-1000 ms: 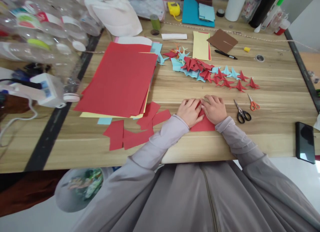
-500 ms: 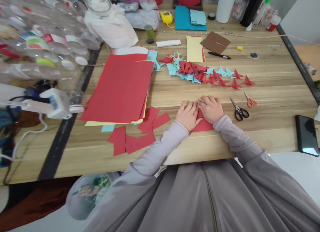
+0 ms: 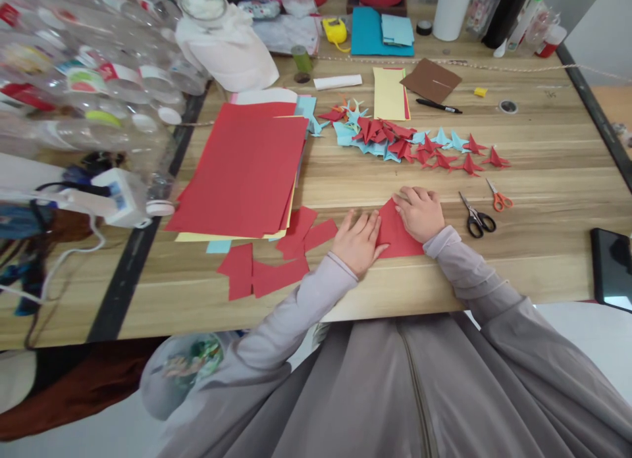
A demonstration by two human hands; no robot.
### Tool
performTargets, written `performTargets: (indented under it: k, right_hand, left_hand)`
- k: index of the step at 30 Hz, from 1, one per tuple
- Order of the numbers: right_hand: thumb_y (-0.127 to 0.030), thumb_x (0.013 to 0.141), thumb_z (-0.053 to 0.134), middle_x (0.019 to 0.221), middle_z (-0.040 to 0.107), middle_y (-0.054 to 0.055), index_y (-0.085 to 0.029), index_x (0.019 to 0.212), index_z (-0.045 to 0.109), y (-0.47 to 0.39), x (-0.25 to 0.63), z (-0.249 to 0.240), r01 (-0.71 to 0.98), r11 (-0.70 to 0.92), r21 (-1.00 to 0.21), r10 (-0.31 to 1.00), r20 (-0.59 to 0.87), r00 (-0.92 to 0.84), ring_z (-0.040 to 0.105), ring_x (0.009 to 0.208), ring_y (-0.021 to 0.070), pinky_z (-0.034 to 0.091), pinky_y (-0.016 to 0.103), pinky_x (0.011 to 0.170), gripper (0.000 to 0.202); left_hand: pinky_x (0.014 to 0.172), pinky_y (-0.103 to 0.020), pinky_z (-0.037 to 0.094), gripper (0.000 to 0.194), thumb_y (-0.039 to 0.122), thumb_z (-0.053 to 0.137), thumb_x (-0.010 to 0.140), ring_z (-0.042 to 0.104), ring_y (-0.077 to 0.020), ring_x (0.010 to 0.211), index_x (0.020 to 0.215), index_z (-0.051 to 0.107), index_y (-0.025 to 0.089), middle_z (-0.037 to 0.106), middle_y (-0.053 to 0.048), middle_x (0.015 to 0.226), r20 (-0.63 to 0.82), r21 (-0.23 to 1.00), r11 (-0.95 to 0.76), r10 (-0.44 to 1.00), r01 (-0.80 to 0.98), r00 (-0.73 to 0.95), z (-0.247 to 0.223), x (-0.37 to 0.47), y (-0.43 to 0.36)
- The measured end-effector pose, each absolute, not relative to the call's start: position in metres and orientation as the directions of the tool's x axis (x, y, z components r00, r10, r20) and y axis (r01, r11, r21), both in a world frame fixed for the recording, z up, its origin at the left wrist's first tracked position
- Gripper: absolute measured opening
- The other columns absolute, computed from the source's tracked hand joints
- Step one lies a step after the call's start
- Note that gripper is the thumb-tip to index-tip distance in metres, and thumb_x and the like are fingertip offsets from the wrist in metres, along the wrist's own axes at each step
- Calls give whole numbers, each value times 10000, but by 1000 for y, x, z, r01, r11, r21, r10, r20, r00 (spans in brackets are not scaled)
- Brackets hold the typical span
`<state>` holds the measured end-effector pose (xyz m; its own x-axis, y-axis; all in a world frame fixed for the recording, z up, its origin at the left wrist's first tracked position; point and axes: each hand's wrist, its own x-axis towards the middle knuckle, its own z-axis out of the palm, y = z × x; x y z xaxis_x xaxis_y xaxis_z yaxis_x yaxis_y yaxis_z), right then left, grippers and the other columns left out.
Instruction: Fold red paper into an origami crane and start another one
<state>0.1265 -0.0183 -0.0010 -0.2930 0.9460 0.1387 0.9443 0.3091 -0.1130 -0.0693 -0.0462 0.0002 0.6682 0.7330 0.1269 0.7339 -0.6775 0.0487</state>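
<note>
A piece of red paper (image 3: 397,239) lies flat on the wooden table, its top corner pointing away from me; it looks folded. My left hand (image 3: 359,241) lies on its left edge with fingers stretched out. On its upper right side rests my right hand (image 3: 419,213), fingers spread and lightly bent, partly covering the paper. Cut red paper scraps (image 3: 276,274) lie to the left of my left hand. Black-handled scissors (image 3: 476,218) and small orange-handled scissors (image 3: 500,196) are right of my right hand.
Folded red and blue paper cranes (image 3: 390,141) lie beyond my hands. A stack of red sheets (image 3: 241,175) is at the left, near many plastic bottles (image 3: 83,83). A phone (image 3: 611,267) lies at the right edge; brown paper (image 3: 430,81) and a pen (image 3: 438,106) sit farther back.
My left hand has slid left, away from my right hand, uncovering more of the red paper. My right hand stays at the paper's upper right side. The view has shifted slightly.
</note>
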Motion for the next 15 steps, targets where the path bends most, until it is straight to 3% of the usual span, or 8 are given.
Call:
performTargets:
  k: [3,6,9,11,15]
  right_hand:
    - [-302,964,358,1347,544,127,-218,1281,568,-19,126,-2,944,309,-116,946,146,-291,426,1194,288,281,455,924,389]
    - [-304,963,365,1345,548,119,-223,1276,571,-19,126,-4,946,300,-120,946,166,-279,429,1198,284,281,456,930,383]
    - [-308,961,373,1341,549,121,-222,1273,576,-19,126,-6,946,298,-128,945,179,-274,425,1204,283,279,455,941,382]
    - [-311,959,379,1337,552,121,-226,1268,583,-19,127,-7,946,296,-135,946,179,-271,426,1201,282,278,453,951,381]
    - [-317,959,376,1339,552,106,-238,1267,589,-18,128,-6,945,291,-150,949,171,-265,429,1202,273,278,442,972,383]
  left_hand:
    - [1106,-552,271,512,407,450,911,505,-326,1220,1281,569,72,565,-192,1331,145,54,-686,725,726,674,8,-71,-45]
    - [1078,-543,321,417,355,473,905,534,-318,1159,1158,650,76,668,-190,1133,186,91,-669,739,738,648,15,-66,-34]
    - [943,-458,466,362,238,416,920,540,-287,1127,1160,639,85,621,-180,1223,219,146,-631,771,762,597,9,-55,-18]
    - [935,-411,481,368,147,380,908,547,-256,1105,1166,631,73,622,-172,1217,231,175,-647,760,742,608,-1,-47,-9]
    - [962,-394,475,356,122,367,906,555,-238,1059,1093,664,67,648,-171,1135,290,188,-680,728,708,622,-20,-36,-5]
